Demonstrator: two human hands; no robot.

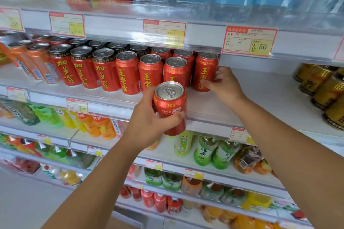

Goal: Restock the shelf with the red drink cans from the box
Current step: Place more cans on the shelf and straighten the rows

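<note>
1. Our left hand [149,122] grips a can [170,106] — red, with yellow lettering and a silver pull-tab top. It is upright, just in front of the shelf [260,98] edge.
2. Our right hand [224,83] curls round the end can [204,71] — the same red kind, standing on the shelf at the right end of the row [128,74].

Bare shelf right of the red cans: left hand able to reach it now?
Probably not directly: the right hand grips the end red can and its forearm crosses before the bare shelf. The left hand, holding a second can, is left of that arm.
</note>
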